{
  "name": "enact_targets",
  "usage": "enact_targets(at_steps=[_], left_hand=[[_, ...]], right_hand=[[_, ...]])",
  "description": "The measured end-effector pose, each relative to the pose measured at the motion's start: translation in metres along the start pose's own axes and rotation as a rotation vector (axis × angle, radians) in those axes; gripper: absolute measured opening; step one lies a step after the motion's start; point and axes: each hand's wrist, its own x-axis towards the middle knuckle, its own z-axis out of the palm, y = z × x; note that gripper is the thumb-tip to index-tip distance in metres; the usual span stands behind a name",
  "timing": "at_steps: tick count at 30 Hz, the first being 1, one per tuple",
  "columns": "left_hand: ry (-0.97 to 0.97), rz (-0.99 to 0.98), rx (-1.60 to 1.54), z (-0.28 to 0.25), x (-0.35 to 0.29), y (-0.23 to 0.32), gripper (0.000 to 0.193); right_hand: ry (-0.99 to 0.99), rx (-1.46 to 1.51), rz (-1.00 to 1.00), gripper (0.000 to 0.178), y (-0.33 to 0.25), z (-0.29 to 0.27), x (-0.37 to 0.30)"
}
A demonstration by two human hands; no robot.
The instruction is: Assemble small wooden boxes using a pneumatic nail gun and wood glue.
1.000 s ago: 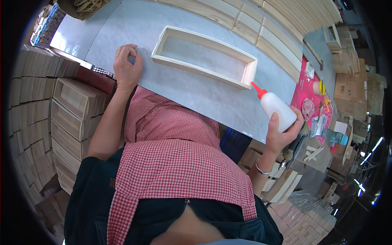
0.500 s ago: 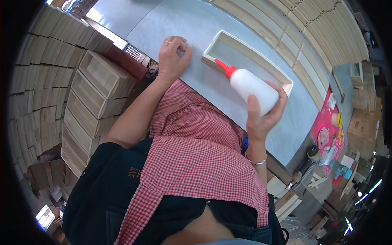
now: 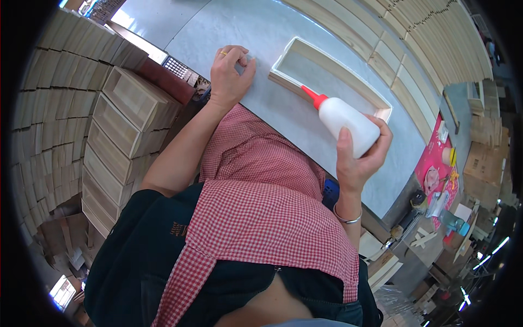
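While the left hand (image 3: 231, 74) is curled, contents unclear, the red-tipped white bottle (image 3: 347, 124) grasped by the right hand (image 3: 357, 166) is shifted along the rectangular wooden frame (image 3: 287, 83), exposing more of it.

The left hand (image 3: 231, 76) curls loosely (well short of a fist), while the right hand (image 3: 362, 162) wraps in a grip.

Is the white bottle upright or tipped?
Tipped: from above, the white bottle shows its long side, red nozzle pointing away from the right hand.
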Motion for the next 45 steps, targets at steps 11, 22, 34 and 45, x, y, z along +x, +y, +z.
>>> enact_targets(at_steps=[11,22,34,45], left_hand=[[-0.018,0.000,0.021,0.001,-0.001,0.000,0.022],[-0.046,0.010,0.058,0.000,-0.002,-0.004,0.021],[-0.094,0.005,0.097,0.002,0.003,-0.003,0.019],[-0.157,-0.026,0.134,-0.004,0.000,-0.003,0.025]], right_hand=[[0.198,-0.240,-0.005,0.048,0.010,-0.069,-0.025],[0.328,-0.370,0.050,0.048,0.019,-0.120,-0.048],[0.473,-0.382,0.105,0.050,0.038,-0.132,-0.040],[0.855,-0.505,0.064,0.042,0.163,-0.254,0.054]])
